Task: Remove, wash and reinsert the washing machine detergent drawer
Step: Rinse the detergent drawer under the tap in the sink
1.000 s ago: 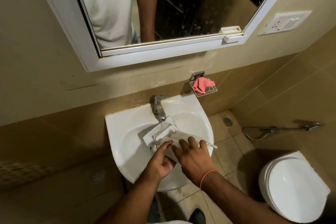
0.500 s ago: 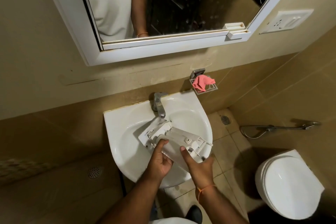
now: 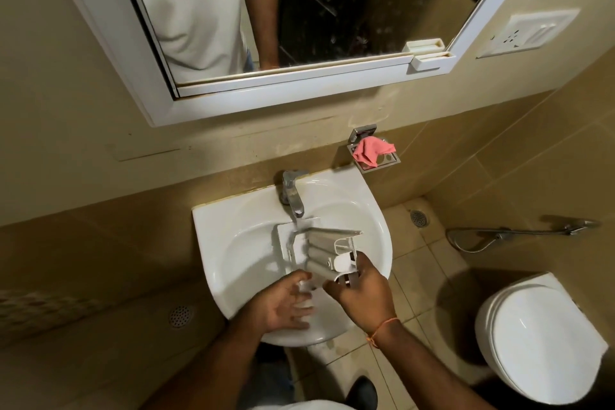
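The white detergent drawer (image 3: 319,248) is tilted on edge inside the white washbasin (image 3: 229,243), its far end under the chrome tap (image 3: 292,191). My right hand (image 3: 361,291) grips the drawer's near right end, fingers curled round it. My left hand (image 3: 283,301) hovers just below the drawer with fingers spread and palm turned up, holding nothing; its fingertips are close to the drawer's near edge. I cannot tell whether water runs from the tap.
A pink cloth (image 3: 371,150) lies in a wall soap holder right of the tap. A mirror (image 3: 266,10) hangs above. A white toilet (image 3: 539,339) stands at the right, a hand spray hose (image 3: 519,231) on the wall beyond it. My dark shoe (image 3: 362,393) shows below.
The drawer has been turned up from lying flat to standing on edge. My left hand has let go of it and opened; my right hand has shifted to the drawer's right end.
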